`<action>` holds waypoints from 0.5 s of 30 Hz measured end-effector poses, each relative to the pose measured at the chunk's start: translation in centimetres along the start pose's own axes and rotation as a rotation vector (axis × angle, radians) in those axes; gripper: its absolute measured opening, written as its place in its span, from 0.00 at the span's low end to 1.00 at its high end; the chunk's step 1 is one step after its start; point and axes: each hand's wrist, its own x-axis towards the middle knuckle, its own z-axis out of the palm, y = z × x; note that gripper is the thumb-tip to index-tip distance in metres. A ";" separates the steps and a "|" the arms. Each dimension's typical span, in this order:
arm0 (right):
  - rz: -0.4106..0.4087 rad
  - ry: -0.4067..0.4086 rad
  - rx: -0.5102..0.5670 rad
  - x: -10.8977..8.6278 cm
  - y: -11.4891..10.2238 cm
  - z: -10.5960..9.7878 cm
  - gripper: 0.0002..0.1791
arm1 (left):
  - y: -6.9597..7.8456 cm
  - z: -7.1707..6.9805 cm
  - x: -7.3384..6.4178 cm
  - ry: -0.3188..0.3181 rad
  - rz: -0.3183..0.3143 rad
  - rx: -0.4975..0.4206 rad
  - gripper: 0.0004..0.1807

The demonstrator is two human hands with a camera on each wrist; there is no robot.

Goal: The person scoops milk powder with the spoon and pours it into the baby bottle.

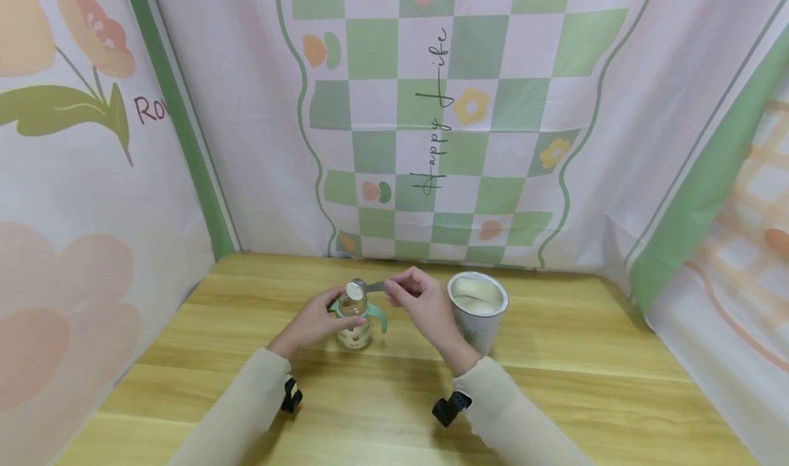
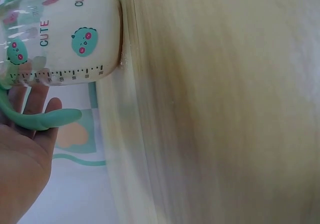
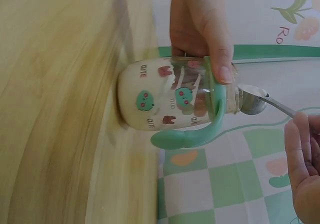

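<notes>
A clear baby bottle (image 1: 355,337) with mint green handles stands upright on the table. My left hand (image 1: 313,323) grips it near the neck, thumb in front and fingers behind. White contents fill its lower part, and some clings to the inner wall in the right wrist view. A metal measuring spoon (image 3: 253,104) heaped with white powder is right at the bottle's open mouth. My right hand (image 1: 428,307) pinches the end of the spoon's handle. Just beyond that wrist stands an open canister (image 1: 483,332) with pale powder inside.
The wooden table (image 1: 370,411) reaches back to a checkered fabric backdrop (image 1: 425,151). Patterned cloth hangs at both sides. A few white grains lie on the table by the bottle's base in the left wrist view. Each wrist wears a small black camera (image 1: 452,409).
</notes>
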 end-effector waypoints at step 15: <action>-0.363 -0.044 -0.364 -0.7 0.7 0.5 0.02 | -0.1 -0.1 0.0 -0.006 -0.008 0.017 0.45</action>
